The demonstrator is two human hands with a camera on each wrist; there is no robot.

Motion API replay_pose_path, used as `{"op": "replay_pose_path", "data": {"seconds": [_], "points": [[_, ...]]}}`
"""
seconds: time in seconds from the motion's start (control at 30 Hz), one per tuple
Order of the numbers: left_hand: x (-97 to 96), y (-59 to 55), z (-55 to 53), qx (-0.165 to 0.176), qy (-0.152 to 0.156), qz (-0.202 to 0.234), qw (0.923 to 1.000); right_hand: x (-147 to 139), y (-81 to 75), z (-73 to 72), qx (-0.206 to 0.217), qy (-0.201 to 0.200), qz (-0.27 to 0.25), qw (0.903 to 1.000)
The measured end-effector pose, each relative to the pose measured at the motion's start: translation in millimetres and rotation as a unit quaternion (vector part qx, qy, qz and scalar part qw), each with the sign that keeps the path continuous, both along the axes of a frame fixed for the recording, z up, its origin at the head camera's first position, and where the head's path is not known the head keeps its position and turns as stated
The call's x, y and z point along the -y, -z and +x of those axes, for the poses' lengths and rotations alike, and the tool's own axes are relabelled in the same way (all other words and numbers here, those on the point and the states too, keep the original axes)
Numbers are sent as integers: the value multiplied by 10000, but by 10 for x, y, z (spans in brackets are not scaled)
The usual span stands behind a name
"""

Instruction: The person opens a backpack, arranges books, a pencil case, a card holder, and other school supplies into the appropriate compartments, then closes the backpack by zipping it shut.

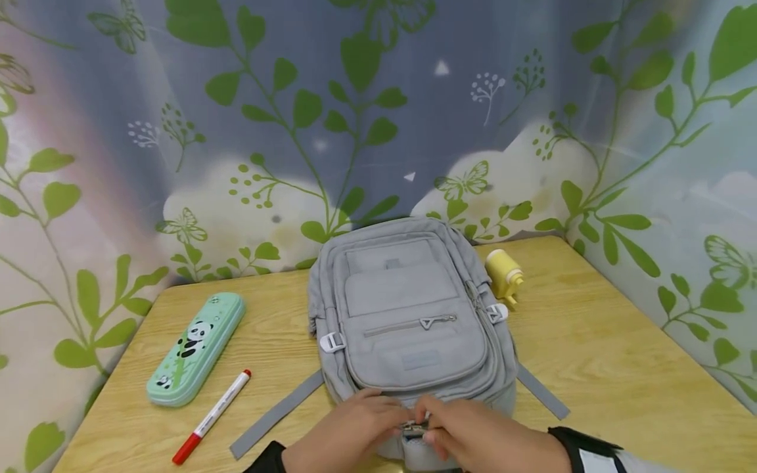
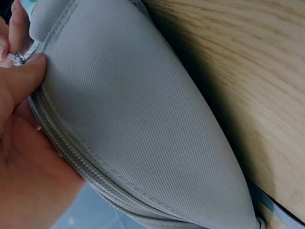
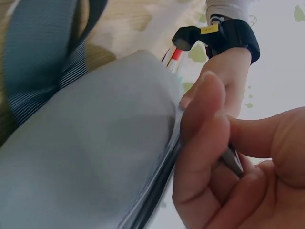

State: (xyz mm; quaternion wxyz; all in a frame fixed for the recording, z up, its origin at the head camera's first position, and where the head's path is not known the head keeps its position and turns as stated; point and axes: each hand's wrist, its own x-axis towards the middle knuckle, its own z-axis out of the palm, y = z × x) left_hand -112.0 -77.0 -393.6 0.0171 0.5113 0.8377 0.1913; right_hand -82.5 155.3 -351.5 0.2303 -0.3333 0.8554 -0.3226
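A grey backpack point(image 1: 408, 282) lies on its back on the table, its front pocket facing up and its near end towards me. At that near end my left hand point(image 1: 357, 426) pinches the bag's edge beside the zipper point(image 2: 66, 143), thumb pressed on the fabric. Close against it, my right hand point(image 1: 487, 433) has its fingers curled around a metal zipper pull point(image 3: 232, 161), mostly hidden by the fingers. The two hands almost meet over the zipper, with a bit of metal showing between them in the head view.
To the left lie a green panda pencil case point(image 1: 198, 348) and a red-capped marker point(image 1: 211, 417). A yellow bottle-like object point(image 1: 504, 272) is beside the bag's far right. Grey straps point(image 1: 278, 414) stretch out on both sides. A leaf-patterned curtain point(image 1: 378, 131) hangs behind the wooden table point(image 1: 603, 341).
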Motion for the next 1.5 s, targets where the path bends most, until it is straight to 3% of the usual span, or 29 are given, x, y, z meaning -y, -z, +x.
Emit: {"op": "replay_pose_path", "data": {"seconds": [0.17,0.23,0.4,0.47,0.6,0.7,0.87,0.97,1.03,1.1,1.17,1.3,1.43,1.5], "points": [[11,-19,-20,-57,94,52,9999,-248,-20,-9,-475,302,76,9984],[42,-24,-34,27,217,129,9997,-403,-20,-40,-789,236,1,9966],[185,-59,-67,76,642,158,9978,-886,-34,-244,6,77,-332,9994],[231,-79,-83,113,750,112,9971,-1070,-46,-352,417,274,-199,9986],[269,-114,-118,470,836,31,9954,-1334,-27,-578,112,782,455,9958],[285,-124,-139,751,949,2,9927,-1415,48,-741,-419,1448,1129,9821],[307,-97,-167,1114,1179,59,9867,-1430,327,-1074,-1526,2371,1924,9399],[319,-108,-178,1046,1266,-69,9864,-1397,496,-1299,-2086,2732,2058,9162],[315,-136,-186,917,1299,-183,9871,-1371,582,-1424,-2281,2868,2008,9085],[299,-193,-200,762,1285,-308,9883,-1350,634,-1506,-2277,2878,1885,9109],[271,-278,-231,629,1231,-403,9896,-1341,639,-1544,-2194,2740,1765,9196],[197,-560,-358,458,750,-556,9946,-1345,507,-1523,-2055,2331,1708,9350],[67,-890,-535,237,71,-578,9980,-1253,257,-1454,-2307,2399,1717,9272],[-33,-994,-651,116,-107,-618,9980,-1147,169,-1425,-2568,2446,1608,9211]]}}
